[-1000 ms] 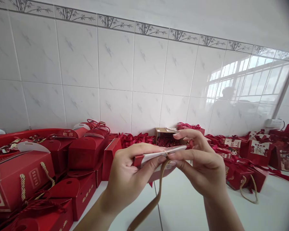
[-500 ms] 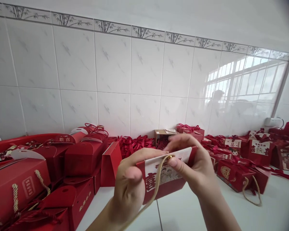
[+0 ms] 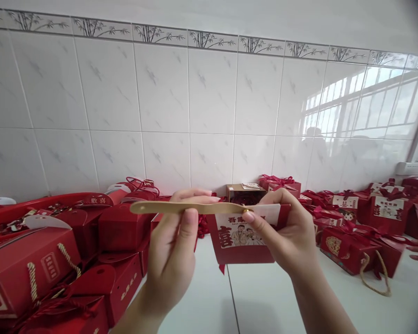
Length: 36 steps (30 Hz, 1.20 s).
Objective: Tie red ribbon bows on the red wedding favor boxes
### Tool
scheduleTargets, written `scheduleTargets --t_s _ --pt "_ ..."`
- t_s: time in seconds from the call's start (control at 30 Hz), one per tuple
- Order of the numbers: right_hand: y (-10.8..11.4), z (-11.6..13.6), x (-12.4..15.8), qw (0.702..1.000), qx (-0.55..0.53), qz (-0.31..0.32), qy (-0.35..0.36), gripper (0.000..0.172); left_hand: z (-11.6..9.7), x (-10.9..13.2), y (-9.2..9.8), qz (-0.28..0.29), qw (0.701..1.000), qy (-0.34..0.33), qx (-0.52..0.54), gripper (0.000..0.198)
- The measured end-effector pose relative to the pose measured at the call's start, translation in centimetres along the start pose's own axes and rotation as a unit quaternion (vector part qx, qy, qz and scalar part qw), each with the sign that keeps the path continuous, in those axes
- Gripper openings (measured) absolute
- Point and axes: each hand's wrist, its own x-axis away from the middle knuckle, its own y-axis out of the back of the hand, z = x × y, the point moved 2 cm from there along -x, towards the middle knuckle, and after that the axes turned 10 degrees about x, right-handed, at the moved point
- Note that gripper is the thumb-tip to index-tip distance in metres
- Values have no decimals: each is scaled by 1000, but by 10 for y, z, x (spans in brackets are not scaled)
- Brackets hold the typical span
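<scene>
And here's the box (image 3: pixel 244 255), up above the table (image 3: pixel 209 297), mid-scene: looks like light card, stiff at the folds, easily dented. Right hand (image 3: pixel 285 239), grip clamped on its right side, thumb by the stud (image 3: pixel 245 210). Left hand (image 3: pixel 174 250), grip pinched on the strap (image 3: pixel 153 207), probably supple, maybe a touch slick! Best hold? The box's top edge, sparing those broad faces.
</scene>
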Motion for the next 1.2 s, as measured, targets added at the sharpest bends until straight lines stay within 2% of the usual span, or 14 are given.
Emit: scheduleTargets --t_s 0.1,0.2,0.27,0.33,0.43,0.5,0.57,0.63,0.7,0.77,0.97,1.2 --pt "-1 2 3 994 0 30 106 19 -7 -5 9 -96 993 40 50 11" --pt "-2 3 5 982 12 40 186 21 -12 -7 12 -150 982 58 96 29" --pt "-2 5 5 975 26 42 217 22 -15 -8 11 -137 983 66 102 33" --pt "-2 7 5 971 38 48 230 21 -18 -8 11 -111 990 42 77 32" --pt "-3 8 5 970 56 53 229 20 -20 -9 12 -37 999 18 20 15" --pt "-3 8 4 968 69 56 233 21 -19 -9 13 25 997 72 30 19" --pt "-4 8 5 965 87 59 238 22 -17 -8 13 59 986 136 75 26" --pt "-4 8 5 963 109 61 240 22 -17 -7 13 61 980 167 92 22" --pt "-4 8 5 960 126 61 242 22 -18 -6 12 49 982 170 68 14" --pt "-4 8 5 958 136 64 246 23 -19 -5 10 48 983 175 34 13" --pt "-4 10 4 956 136 65 253 24 -19 -6 7 128 975 180 -17 12" --pt "-5 11 5 953 135 73 261 23 -21 -7 5 140 975 170 -5 10"
